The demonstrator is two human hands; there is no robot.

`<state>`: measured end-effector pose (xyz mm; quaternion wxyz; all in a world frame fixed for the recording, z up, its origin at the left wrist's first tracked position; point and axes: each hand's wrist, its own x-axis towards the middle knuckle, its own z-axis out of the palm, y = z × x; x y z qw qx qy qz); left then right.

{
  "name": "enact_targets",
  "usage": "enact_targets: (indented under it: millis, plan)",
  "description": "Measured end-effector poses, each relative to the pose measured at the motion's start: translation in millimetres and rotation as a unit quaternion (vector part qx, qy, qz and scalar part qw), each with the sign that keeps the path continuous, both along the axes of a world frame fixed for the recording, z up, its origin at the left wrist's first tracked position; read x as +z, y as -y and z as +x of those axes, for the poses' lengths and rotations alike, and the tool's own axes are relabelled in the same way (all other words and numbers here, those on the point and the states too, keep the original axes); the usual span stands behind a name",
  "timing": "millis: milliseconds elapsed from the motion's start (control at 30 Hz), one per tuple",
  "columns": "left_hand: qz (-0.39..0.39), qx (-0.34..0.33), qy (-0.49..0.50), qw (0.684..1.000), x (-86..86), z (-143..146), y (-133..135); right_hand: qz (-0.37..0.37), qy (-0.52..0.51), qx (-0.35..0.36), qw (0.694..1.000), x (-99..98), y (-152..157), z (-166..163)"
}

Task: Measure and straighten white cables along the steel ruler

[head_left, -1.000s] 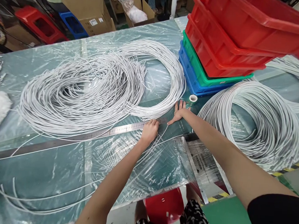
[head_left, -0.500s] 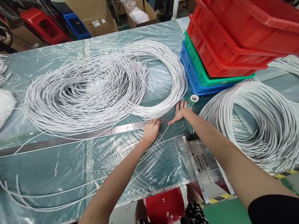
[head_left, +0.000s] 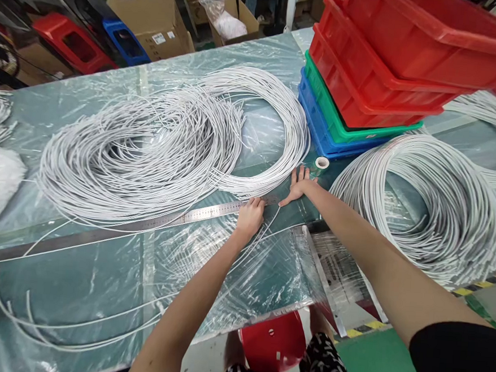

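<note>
The left hand [head_left: 250, 215] is curled shut over the right end of the steel ruler [head_left: 204, 211], pinning white wires [head_left: 266, 228] that trail toward the table's [head_left: 97, 277] near edge. The right hand [head_left: 298, 185] lies flat, fingers spread, just beyond, between the wire coil [head_left: 148, 151] and the tape roll [head_left: 321, 163].

Steel ruler [head_left: 195, 212] brushed metal; table cover [head_left: 98, 266] glossy plastic; crates [head_left: 365, 86] smooth plastic.

Left hand [head_left: 250, 215] grips white wire [head_left: 272, 217] beside ruler [head_left: 203, 212]; right hand [head_left: 298, 184] lies flat.
</note>
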<state>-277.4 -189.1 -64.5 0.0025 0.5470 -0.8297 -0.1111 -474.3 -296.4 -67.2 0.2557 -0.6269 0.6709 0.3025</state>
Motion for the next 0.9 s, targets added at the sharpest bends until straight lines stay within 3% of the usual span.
enact_targets:
  millis: [200, 567, 900]
  plan:
    - [-0.001, 0.003, -0.003, 1.0, -1.9, 0.5, -0.1, 0.0, 0.005, 0.0, 1.0, -9.9, 1.9, -2.2]
    - [-0.006, 0.004, -0.01, 1.0, -2.3, 0.0, -0.3, -0.02, 0.02, -0.011, 1.0, -3.3, -1.2, -1.6]
    - [0.003, 0.006, -0.006, 1.0, -2.7, 0.1, -1.5, -0.007, 0.031, -0.009, 0.999, -24.5, 7.4, -9.3]
